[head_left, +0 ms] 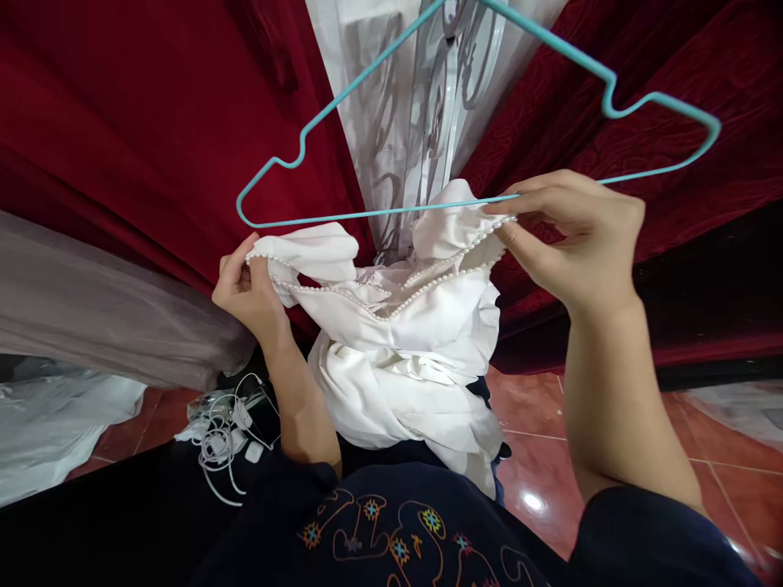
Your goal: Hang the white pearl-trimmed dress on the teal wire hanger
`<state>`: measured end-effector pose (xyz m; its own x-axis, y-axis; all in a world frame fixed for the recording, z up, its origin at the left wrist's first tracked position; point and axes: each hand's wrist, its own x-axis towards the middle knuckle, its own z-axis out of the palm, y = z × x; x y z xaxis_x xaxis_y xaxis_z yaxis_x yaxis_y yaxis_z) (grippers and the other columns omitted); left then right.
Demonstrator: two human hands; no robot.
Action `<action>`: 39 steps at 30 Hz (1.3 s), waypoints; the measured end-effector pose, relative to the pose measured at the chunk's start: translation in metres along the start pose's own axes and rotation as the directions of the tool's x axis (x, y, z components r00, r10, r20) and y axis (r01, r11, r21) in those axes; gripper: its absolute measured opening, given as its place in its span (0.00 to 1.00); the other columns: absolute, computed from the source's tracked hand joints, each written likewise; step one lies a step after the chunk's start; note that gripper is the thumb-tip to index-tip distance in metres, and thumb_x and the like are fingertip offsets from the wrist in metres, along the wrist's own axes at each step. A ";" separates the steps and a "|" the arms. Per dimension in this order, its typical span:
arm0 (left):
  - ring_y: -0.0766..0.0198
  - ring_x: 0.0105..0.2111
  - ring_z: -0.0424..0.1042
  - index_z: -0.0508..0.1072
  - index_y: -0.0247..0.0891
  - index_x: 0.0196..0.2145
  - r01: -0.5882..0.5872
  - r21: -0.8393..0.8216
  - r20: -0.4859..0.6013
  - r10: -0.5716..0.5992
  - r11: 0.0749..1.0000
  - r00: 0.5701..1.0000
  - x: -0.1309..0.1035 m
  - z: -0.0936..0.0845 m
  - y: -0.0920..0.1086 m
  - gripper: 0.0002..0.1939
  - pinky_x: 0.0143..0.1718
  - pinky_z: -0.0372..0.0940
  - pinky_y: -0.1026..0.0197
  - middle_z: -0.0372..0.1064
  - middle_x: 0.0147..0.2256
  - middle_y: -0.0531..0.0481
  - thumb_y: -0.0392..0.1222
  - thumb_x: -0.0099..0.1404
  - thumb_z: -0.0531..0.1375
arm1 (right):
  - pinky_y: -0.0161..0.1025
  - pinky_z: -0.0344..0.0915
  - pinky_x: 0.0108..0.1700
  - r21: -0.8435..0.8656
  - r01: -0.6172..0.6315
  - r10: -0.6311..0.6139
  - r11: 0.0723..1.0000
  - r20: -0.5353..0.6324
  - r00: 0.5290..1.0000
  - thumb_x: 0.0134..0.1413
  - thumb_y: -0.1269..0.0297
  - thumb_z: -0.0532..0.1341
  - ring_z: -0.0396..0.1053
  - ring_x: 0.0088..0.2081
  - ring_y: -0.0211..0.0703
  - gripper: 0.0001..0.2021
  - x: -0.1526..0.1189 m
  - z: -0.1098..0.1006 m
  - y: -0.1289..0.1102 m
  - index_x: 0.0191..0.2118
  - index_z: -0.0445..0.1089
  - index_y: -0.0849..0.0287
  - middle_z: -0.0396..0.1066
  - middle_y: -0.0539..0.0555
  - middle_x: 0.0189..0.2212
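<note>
A white dress [397, 334] with a pearl-beaded neckline lies bunched over my lap, its top held up and spread between my hands. My left hand [248, 285] pinches the beaded edge of one shoulder. On the other side, my right hand [568, 232] grips the opposite beaded shoulder between thumb and fingers. A light blue hanger [379, 214] is in front of the dress; its bottom bar passes at my right fingers, which seem to hold it too. The hanger's hook lies outside the view. Lower down, the skirt is gathered in folds.
Red curtains [152, 106] hang on both sides of a white ornate metal frame [444, 106]. At the lower left, white cables [220, 448] and chargers lie on a black surface. White fabric [55, 424] is at the far left. Red tiles [538, 440] cover the floor.
</note>
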<state>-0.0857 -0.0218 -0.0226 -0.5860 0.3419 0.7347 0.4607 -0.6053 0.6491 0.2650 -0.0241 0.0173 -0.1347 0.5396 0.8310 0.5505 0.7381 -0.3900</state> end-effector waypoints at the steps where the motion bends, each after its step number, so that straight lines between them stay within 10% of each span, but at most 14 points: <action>1: 0.64 0.34 0.76 0.87 0.34 0.40 0.054 -0.018 0.026 -0.053 0.998 0.998 0.006 -0.002 -0.004 0.16 0.39 0.71 0.62 0.76 0.33 0.50 0.24 0.60 0.62 | 0.41 0.69 0.37 -0.010 0.022 -0.022 1.000 0.002 1.000 0.62 0.63 0.67 0.77 0.36 0.40 0.06 0.001 -0.005 0.000 0.39 0.83 0.53 0.82 0.53 0.39; 5: 0.63 0.33 0.78 0.87 0.30 0.40 0.122 -0.029 0.097 -0.119 0.992 0.988 0.041 0.002 -0.002 0.15 0.37 0.72 0.64 0.81 0.33 0.48 0.27 0.59 0.63 | 0.39 0.73 0.43 -0.086 0.106 -0.103 0.991 0.031 0.994 0.61 0.69 0.67 0.81 0.42 0.43 0.07 0.005 -0.019 0.001 0.41 0.84 0.58 0.83 0.57 0.40; 10: 0.65 0.34 0.78 0.86 0.29 0.41 -0.087 -0.074 0.253 0.103 0.993 0.962 0.080 0.015 0.033 0.16 0.40 0.74 0.62 0.80 0.33 0.53 0.24 0.61 0.60 | 0.36 0.75 0.47 -0.139 0.155 -0.150 0.978 0.048 0.988 0.61 0.73 0.67 0.82 0.43 0.43 0.06 0.004 -0.020 -0.002 0.40 0.83 0.62 0.83 0.59 0.40; 18: 0.62 0.37 0.80 0.86 0.36 0.41 -0.235 0.088 0.558 0.148 0.968 0.817 0.110 0.069 0.061 0.21 0.40 0.75 0.62 0.79 0.33 0.55 0.13 0.62 0.63 | 0.35 0.75 0.47 -0.071 0.124 -0.123 0.990 0.017 0.992 0.59 0.74 0.67 0.82 0.43 0.41 0.07 0.002 -0.012 -0.006 0.40 0.83 0.61 0.83 0.59 0.39; 22: 0.59 0.45 0.82 0.81 0.37 0.55 -0.089 0.021 0.747 0.043 0.996 0.663 0.105 0.082 0.056 0.14 0.45 0.76 0.60 0.79 0.40 0.50 0.27 0.74 0.68 | 0.36 0.74 0.47 -0.056 0.095 -0.095 0.994 0.012 0.995 0.59 0.72 0.68 0.81 0.43 0.41 0.06 0.003 -0.011 -0.005 0.40 0.83 0.59 0.83 0.58 0.39; 26: 0.59 0.50 0.81 0.79 0.40 0.58 -0.213 -0.248 0.734 0.327 0.945 0.596 0.082 0.084 0.056 0.16 0.52 0.75 0.58 0.80 0.48 0.47 0.28 0.77 0.64 | 0.36 0.71 0.39 -0.031 0.029 -0.029 0.999 0.000 1.000 0.56 0.74 0.66 0.79 0.39 0.39 0.09 0.005 -0.009 -0.006 0.39 0.83 0.57 0.82 0.55 0.39; 33: 0.62 0.28 0.71 0.84 0.43 0.53 -0.434 -0.306 0.666 0.516 0.848 0.539 0.079 0.098 0.055 0.31 0.31 0.63 0.61 0.74 0.36 0.50 0.17 0.65 0.55 | 0.36 0.64 0.31 -0.008 -0.028 0.026 1.000 -0.132 0.991 0.48 0.74 0.65 0.79 0.42 0.44 0.11 -0.006 -0.006 -0.011 0.37 0.81 0.56 0.82 0.57 0.51; 39: 0.57 0.32 0.73 0.83 0.48 0.57 -0.506 -0.353 0.719 0.574 0.787 0.392 0.106 0.098 0.042 0.28 0.30 0.62 0.59 0.75 0.36 0.48 0.22 0.67 0.60 | 0.35 0.49 0.23 0.054 0.002 0.036 0.999 -0.692 0.721 0.36 0.60 0.75 0.76 0.29 0.50 0.12 -0.016 -0.051 0.080 0.23 0.72 0.56 0.79 0.55 0.28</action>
<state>-0.0633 0.0592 0.1017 0.5140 0.3033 0.8024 0.4240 -0.9030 0.0697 0.3530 0.0055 -0.0072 0.4927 0.1357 0.8595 0.5046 0.7602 -0.4093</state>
